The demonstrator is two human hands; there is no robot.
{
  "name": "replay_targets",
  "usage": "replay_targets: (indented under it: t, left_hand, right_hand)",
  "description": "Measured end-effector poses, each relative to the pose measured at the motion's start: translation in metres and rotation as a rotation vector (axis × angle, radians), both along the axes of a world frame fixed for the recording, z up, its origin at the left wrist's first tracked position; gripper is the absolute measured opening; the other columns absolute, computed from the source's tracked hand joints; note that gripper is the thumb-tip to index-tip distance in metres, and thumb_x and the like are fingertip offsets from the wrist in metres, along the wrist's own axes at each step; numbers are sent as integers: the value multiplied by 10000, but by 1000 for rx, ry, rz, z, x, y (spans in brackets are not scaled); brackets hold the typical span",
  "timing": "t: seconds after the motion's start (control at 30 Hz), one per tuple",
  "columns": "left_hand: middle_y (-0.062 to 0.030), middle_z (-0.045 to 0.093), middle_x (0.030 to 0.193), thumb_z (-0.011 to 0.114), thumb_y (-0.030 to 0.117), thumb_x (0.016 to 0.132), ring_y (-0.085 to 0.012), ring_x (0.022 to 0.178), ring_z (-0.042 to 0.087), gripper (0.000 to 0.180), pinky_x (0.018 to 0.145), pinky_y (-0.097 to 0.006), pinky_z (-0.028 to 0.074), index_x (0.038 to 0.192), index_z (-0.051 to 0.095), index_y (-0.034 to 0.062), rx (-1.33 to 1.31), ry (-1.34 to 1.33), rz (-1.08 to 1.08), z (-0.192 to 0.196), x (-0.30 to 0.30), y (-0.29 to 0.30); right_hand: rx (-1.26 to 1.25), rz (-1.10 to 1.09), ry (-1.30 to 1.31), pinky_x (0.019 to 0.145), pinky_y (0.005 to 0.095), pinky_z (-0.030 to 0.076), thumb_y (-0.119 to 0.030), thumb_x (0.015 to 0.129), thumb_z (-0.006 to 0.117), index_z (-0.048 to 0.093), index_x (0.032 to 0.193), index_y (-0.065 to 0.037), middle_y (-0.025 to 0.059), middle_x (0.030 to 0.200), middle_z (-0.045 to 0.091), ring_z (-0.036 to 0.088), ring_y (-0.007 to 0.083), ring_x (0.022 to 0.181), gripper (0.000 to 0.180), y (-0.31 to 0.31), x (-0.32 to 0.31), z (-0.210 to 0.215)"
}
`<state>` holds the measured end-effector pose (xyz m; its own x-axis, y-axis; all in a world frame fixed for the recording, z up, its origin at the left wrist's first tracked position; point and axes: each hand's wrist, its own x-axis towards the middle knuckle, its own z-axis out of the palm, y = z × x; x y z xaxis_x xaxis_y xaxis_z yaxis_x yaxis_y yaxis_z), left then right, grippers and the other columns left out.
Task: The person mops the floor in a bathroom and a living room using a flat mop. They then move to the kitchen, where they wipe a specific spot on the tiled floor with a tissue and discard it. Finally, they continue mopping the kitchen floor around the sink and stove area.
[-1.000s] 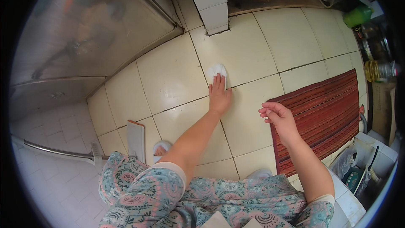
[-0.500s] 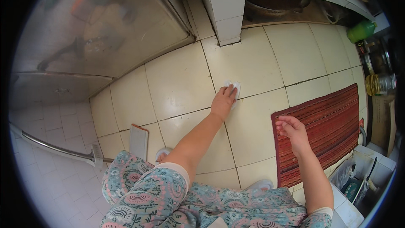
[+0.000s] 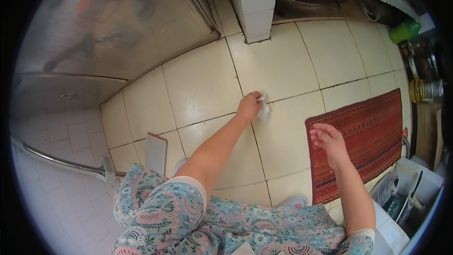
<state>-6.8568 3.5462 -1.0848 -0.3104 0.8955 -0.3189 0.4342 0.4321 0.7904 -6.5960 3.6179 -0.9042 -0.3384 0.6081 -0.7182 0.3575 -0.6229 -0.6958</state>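
Observation:
My left hand [image 3: 249, 107] is closed on a crumpled white tissue [image 3: 263, 112], pinching its upper part. The tissue's loose end hangs from my fingers at the tiled floor, close to a crossing of the dark grout lines; whether it touches the tiles I cannot tell. My right hand [image 3: 329, 142] is held over the near left corner of the red striped mat [image 3: 363, 137]. Its fingers are loosely bent and apart, with nothing between them. Around both hands lie cream floor tiles [image 3: 198, 94].
A metal-fronted cabinet [image 3: 141, 28] stands far left, beside a white tiled pillar [image 3: 256, 9]. A grey board [image 3: 155, 155] and a metal-tube handle [image 3: 61, 162] are at left. Along the right are a green bottle [image 3: 404, 33], a jar of yellow liquid [image 3: 422, 91] and a white bin [image 3: 415, 174].
My left hand has gone from lying flat on the tissue to pinching it, with the tissue bunched and drooping. My right hand has barely moved.

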Motion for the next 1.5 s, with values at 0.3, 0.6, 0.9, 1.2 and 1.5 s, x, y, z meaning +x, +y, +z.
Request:
replay_targets:
  t: [0.3,0.6,0.9,1.2,1.5]
  left_hand:
    - [-65,547,932,543,27,812,-200,789,573,98,697,-298,465,895,595,27,51,-2,294,-7,-40,11]
    - [-126,495,1055,540,-6,771,-284,921,516,249,775,-361,471,1010,602,29,258,445,74,0,5,31]
    - [-63,460,1210,534,40,783,-260,1172,404,360,853,-321,483,1143,538,53,330,594,-489,11,39,3]
    - [-42,521,1094,537,-55,709,-249,1021,474,456,778,-311,496,1144,553,80,212,799,-483,27,-56,-30]
    - [-77,538,933,584,-21,740,-224,852,545,271,684,-316,495,989,634,75,278,333,-171,20,-9,-9]
  right_hand:
    - [-52,-35,37,730,234,444,-109,866,500,557,1061,-23,55,946,610,563,108,829,220,4,7,-4]
    - [-44,12,-50,731,238,446,-99,865,492,560,1064,-26,41,938,611,558,106,837,223,4,10,-15]
    - [895,525,-490,988,400,333,-139,851,498,429,1266,-60,128,1319,400,363,277,1226,429,20,-44,-137]
    - [1069,543,-670,1085,419,168,-247,893,448,270,1368,-69,98,1452,198,154,274,1346,538,0,-87,-172]
    - [1080,556,-621,1097,417,103,-242,899,431,205,1390,-52,92,1471,147,103,273,1360,573,-8,-74,-183]
